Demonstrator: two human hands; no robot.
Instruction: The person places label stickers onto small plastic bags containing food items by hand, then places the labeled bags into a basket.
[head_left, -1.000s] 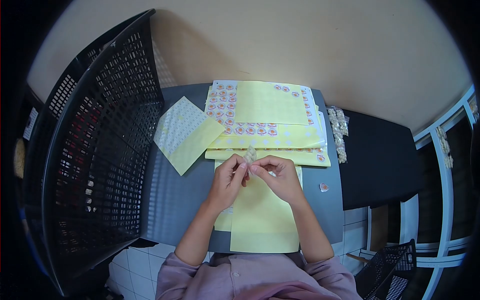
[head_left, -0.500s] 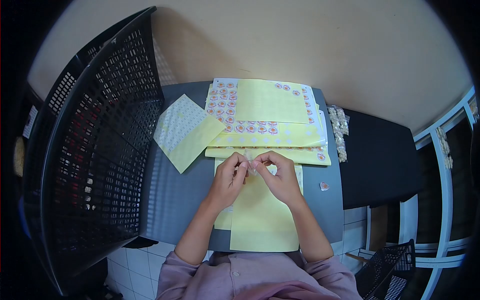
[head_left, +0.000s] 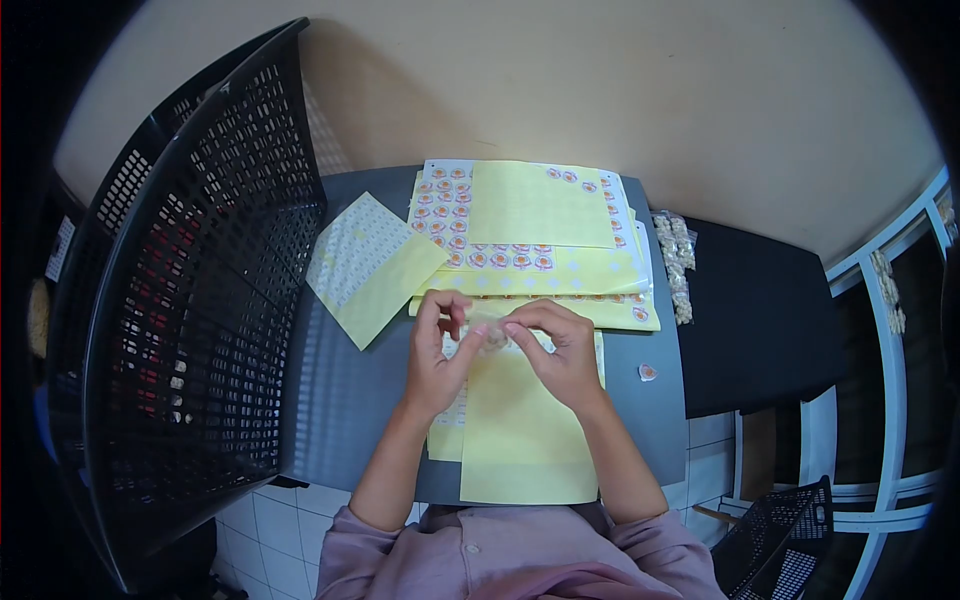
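Note:
A small clear plastic packet (head_left: 492, 339) is held up over the yellow sheets, its contents too blurred to make out. My right hand (head_left: 562, 352) pinches the packet's right side between thumb and index finger. On the other side, my left hand (head_left: 437, 352) has its thumb against the packet, while its fingers are raised and spread apart from the thumb. Below both hands lies a plain yellow sheet (head_left: 528, 440), partly over another printed sheet. Beyond them are stacked sticker sheets (head_left: 500, 262) with rows of round orange-and-purple labels.
A tall black perforated crate (head_left: 200, 290) stands along the left of the grey table (head_left: 640, 430). A tilted printed yellow sheet (head_left: 372, 270) lies near it. One loose sticker (head_left: 647, 372) rests at the right. Filled clear bags (head_left: 676, 262) lie on a black surface (head_left: 755, 320).
My left hand has opened, its index finger lifting up and left off the packet. My right hand keeps its pinch, and the packet shows more between the hands.

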